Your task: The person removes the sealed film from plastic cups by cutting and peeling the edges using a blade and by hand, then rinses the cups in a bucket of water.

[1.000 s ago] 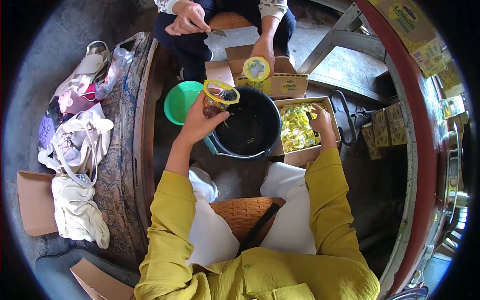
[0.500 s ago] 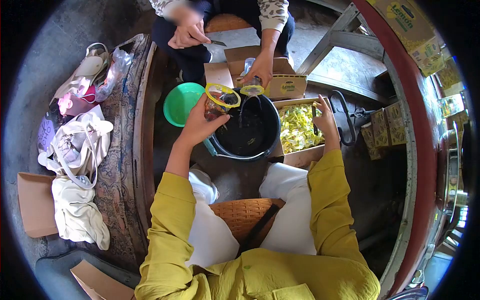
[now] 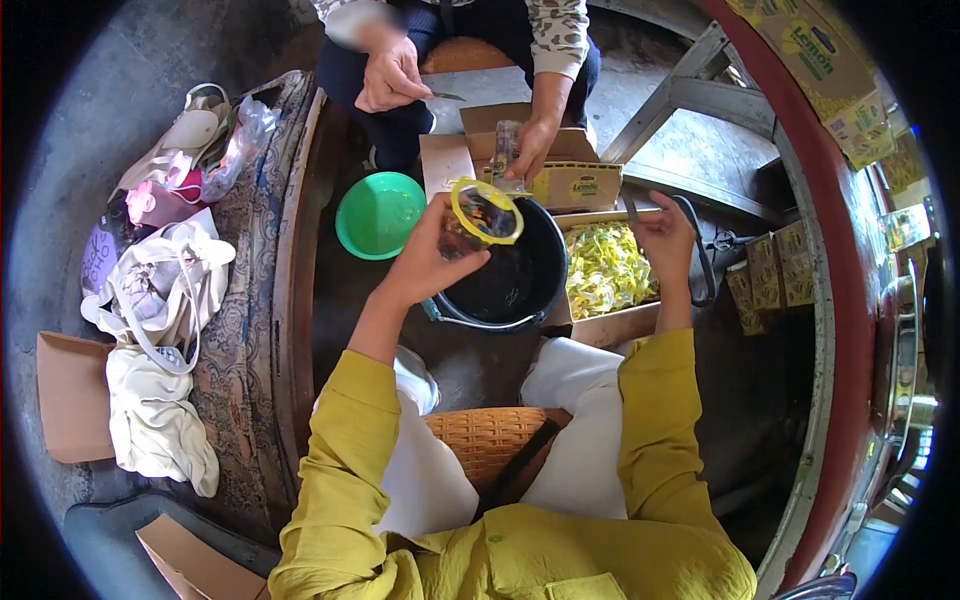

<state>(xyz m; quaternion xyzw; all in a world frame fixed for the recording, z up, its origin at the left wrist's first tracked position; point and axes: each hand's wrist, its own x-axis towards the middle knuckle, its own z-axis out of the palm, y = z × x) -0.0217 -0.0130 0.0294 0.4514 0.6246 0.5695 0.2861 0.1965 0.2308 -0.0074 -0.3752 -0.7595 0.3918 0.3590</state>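
Note:
My left hand (image 3: 443, 245) is wrapped round a clear plastic cup (image 3: 484, 225) with a yellow rim and dark, colourful print. The cup tilts over the near left side of a black bucket (image 3: 470, 318). My right hand (image 3: 665, 240) holds a small knife (image 3: 630, 207), its narrow blade pointing up and away, above a carton (image 3: 612, 328) full of yellow-and-white plastic scraps (image 3: 608, 262). Opposite me, a person's hand (image 3: 537, 143) tips another clear cup (image 3: 507, 155) over the bucket. Their other hand (image 3: 393, 75) holds a small knife (image 3: 447, 96).
A green basin (image 3: 352, 215) stands left of the bucket. Behind the bucket are open cardboard boxes (image 3: 578, 187). Bags (image 3: 150, 280) lie on a patterned bench at left. A wooden frame (image 3: 700, 95) and stacked lemon cartons (image 3: 780, 270) stand at right.
My left hand has moved the cup slightly right and nearer me. My right hand has turned, its knife shifting upward. The other person's cup has become more upside down.

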